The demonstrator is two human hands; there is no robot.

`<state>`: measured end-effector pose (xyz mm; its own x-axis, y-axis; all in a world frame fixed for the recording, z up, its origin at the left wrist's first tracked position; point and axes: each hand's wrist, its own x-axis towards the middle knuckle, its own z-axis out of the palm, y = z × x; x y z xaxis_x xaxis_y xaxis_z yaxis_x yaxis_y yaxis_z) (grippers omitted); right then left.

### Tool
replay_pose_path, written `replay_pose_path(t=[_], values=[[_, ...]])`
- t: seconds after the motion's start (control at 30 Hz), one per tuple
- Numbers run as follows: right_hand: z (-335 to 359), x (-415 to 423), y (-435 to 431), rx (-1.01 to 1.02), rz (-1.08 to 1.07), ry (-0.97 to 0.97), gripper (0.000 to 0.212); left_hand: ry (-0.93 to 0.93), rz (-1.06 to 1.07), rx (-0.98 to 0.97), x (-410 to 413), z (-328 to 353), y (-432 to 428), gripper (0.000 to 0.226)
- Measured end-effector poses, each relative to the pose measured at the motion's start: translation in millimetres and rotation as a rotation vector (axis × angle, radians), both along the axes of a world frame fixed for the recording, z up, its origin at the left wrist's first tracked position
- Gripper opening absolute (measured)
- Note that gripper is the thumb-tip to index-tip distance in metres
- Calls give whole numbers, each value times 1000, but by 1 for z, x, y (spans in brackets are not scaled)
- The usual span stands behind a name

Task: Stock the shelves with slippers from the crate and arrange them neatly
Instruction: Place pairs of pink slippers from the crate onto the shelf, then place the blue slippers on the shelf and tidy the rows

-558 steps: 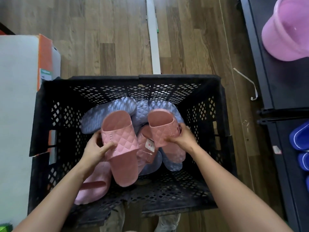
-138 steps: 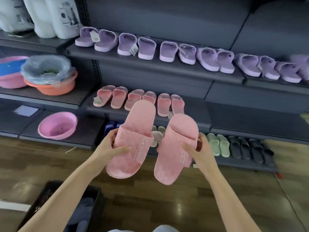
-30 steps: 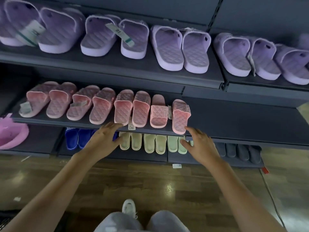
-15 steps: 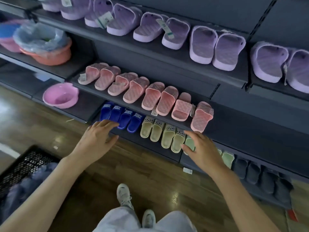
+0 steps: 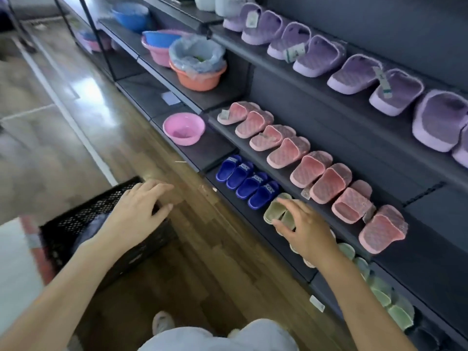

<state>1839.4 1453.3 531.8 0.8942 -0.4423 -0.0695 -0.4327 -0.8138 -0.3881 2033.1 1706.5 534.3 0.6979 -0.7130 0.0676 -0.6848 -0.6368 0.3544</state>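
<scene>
A row of several pink quilted slippers [image 5: 311, 160] lines the middle shelf [image 5: 417, 252], running from upper left to lower right. The last pink slipper [image 5: 382, 230] sits at the row's right end. My left hand [image 5: 138, 211] hovers with fingers spread over the black mesh crate [image 5: 83, 219] on the floor at the left, holding nothing. Grey-blue slippers show faintly inside the crate. My right hand [image 5: 306, 231] is empty too, fingers relaxed, in front of the green slippers [image 5: 276, 211] on the bottom shelf.
Purple slippers [image 5: 354, 72] fill the top shelf. Blue slippers [image 5: 248, 184] sit low on the bottom shelf. A pink basin [image 5: 183, 127], an orange basin [image 5: 198, 76] with a plastic bag and a blue basin [image 5: 131, 17] stand on shelves to the left. The wooden floor [image 5: 202, 269] runs alongside.
The view has swung left and down, bringing the crate into sight. Both empty hands have drawn back from the pink row; the left now sits over the crate.
</scene>
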Motion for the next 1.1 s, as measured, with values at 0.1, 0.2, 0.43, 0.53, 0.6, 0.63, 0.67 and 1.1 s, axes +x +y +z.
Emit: replay_pose_path(t=[0.1, 0.2, 0.43, 0.53, 0.6, 0.63, 0.67, 1.1], values=[[0, 42, 26, 25, 79, -24, 49, 0, 90, 15, 25, -1, 41, 36], [-2, 87, 60, 33, 173, -10, 50, -9, 153, 12, 50, -4, 89, 36], [-12, 183, 141, 104, 375, 18, 53, -5, 292, 8, 100, -10, 193, 51], [-16, 218, 168, 90, 452, 41, 53, 25, 372, -2, 113, -14, 226, 57], [-20, 240, 183, 80, 502, 45, 53, 37, 434, -17, 118, -18, 244, 59], [-22, 251, 189, 77, 528, 48, 53, 41, 466, -22, 121, -20, 252, 60], [-23, 263, 195, 71, 555, 54, 53, 50, 499, -24, 122, -22, 258, 61], [-58, 425, 230, 94, 816, 100, 50, 165, 724, 19, 208, -62, 279, 44]])
